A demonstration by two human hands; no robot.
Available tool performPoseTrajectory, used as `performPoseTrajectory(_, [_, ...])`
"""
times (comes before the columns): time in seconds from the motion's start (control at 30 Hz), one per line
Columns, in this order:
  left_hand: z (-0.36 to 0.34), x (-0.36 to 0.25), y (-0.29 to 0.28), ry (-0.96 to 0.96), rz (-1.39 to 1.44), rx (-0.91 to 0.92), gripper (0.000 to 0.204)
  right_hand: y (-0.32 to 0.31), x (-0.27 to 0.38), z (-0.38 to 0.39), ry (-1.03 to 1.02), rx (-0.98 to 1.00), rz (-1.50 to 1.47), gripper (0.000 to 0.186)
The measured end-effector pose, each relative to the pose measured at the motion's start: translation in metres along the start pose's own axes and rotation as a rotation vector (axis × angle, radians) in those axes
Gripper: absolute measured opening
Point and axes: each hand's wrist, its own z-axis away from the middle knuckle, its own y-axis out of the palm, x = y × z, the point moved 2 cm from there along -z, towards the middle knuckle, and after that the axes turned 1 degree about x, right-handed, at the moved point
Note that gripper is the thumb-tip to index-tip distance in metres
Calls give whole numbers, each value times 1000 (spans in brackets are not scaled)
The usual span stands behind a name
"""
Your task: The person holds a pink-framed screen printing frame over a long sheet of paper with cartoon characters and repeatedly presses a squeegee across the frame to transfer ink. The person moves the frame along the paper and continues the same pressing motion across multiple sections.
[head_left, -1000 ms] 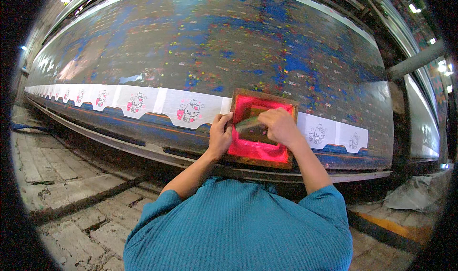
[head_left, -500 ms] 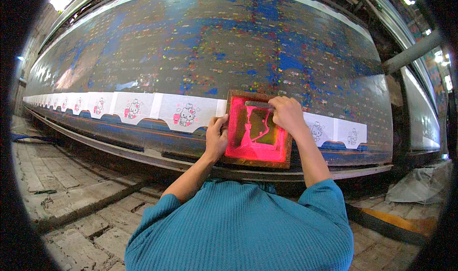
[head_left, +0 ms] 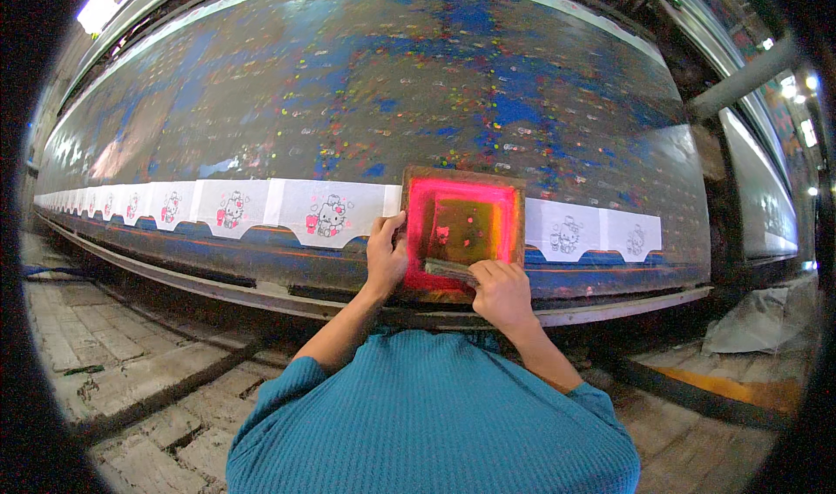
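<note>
A wooden-framed printing screen [head_left: 468, 178] lies on the table [head_left: 348, 128] between the two hands, reaching away beyond the right hand [head_left: 502, 295]. Inside its shallow walls, wet-looking pink ink [head_left: 420, 233] forms a glossy, uneven band around a smooth, olive-yellow mesh [head_left: 475, 237], roughly square, with small pink shapes in it. The right hand is clamped on a flat, straight-edged squeegee [head_left: 446, 270], which extends leftward from its fingers across the near part of the screen. The left hand [head_left: 385, 255] is closed on the frame's left edge.

Left of the left hand runs a row of white sheets [head_left: 287, 207] with scalloped near edges, printed with a cartoon cat in dark outline with pink patches. Right of the right hand, further sheets [head_left: 566, 231] carry the dark outline only. Beyond both hands, the tabletop is dark and slick, speckled and smeared with blue, red and yellow. Behind the hands is a teal ribbed shirt [head_left: 427, 416]; brick paving [head_left: 113, 337] shows below the left hand.
</note>
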Motion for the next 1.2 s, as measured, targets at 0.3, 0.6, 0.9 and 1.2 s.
performPoseTrajectory(0.3, [2, 3, 0, 20, 37, 5, 45, 1, -54, -110, -111, -138, 80, 28])
performPoseTrajectory(0.6, [4, 2, 3, 0, 6, -1, 41, 10, -1, 1, -78, -21, 57, 29])
performPoseTrajectory(0.9, [5, -3, 4, 16, -85, 63, 62, -13, -12, 50, 152, -108, -237, 51])
performPoseTrajectory(1.2, [3, -4, 6, -15, 0, 85, 61, 27, -71, 68, 644, -307, -470, 33])
